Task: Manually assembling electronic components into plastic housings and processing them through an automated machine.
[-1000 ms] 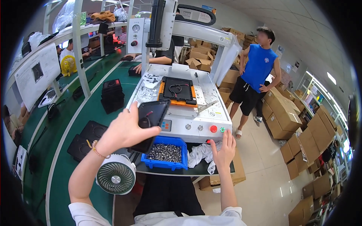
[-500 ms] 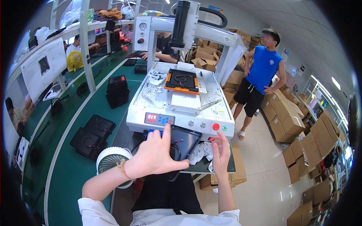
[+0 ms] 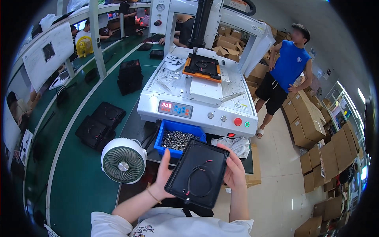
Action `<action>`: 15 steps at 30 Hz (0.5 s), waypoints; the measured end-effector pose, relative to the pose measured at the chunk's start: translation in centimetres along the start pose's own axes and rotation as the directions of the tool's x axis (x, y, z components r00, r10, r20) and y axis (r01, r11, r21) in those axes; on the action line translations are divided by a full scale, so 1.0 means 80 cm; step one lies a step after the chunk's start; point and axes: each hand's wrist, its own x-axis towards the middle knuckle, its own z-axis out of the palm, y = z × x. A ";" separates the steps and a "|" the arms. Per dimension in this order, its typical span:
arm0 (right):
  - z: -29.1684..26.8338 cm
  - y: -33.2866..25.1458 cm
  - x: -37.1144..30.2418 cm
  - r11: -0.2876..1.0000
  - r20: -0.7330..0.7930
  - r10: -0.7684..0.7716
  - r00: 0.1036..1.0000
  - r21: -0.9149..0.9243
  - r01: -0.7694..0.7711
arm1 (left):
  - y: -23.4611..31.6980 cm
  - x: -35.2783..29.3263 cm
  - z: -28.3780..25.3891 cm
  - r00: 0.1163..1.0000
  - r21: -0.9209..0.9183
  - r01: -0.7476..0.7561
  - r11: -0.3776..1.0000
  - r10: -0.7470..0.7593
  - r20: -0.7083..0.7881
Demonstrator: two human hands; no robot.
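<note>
A black rectangular plastic housing [image 3: 211, 168] with a coiled thin cable [image 3: 189, 178] inside is tilted in front of me, held by both hands. My left hand [image 3: 161, 179] grips its left edge, thumb raised and the other fingers hidden behind it. Along the upper right edge, my right hand [image 3: 235, 172] is closed round the rim. Just beyond the housing stands a blue bin [image 3: 159, 147] full of small metal parts [image 3: 176, 140]. On the white benchtop machine [image 3: 154, 104], a similar black housing [image 3: 203, 65] sits in an orange fixture [image 3: 201, 75] below the black vertical head.
To my left, a white fan [image 3: 123, 166] stands beside stacked black housings [image 3: 96, 128] on the green bench [image 3: 75, 189]. A crumpled white cloth [image 3: 235, 147] lies right of the bin. Someone in a blue top [image 3: 291, 61] stands beyond the machine, near cardboard boxes [image 3: 302, 112].
The housing has turned so its inside with the cable faces me. My right hand has come onto its edge, and my left has moved down to its left side, uncovering the bin.
</note>
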 end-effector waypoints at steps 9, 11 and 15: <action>0.036 -0.041 0.010 -0.083 0.496 -0.073 0.865 -0.868 0.490 | -0.037 -0.002 -0.011 0.995 0.184 0.020 0.983 -0.002 -0.097; 0.040 -0.042 0.012 -0.132 0.533 -0.016 0.846 -0.840 0.526 | -0.038 -0.001 -0.009 0.986 0.304 0.059 0.951 -0.008 -0.167; 0.042 -0.069 0.009 0.067 0.603 -0.025 0.797 -0.794 0.604 | -0.030 -0.002 -0.013 0.960 0.421 -0.060 0.905 0.167 -0.224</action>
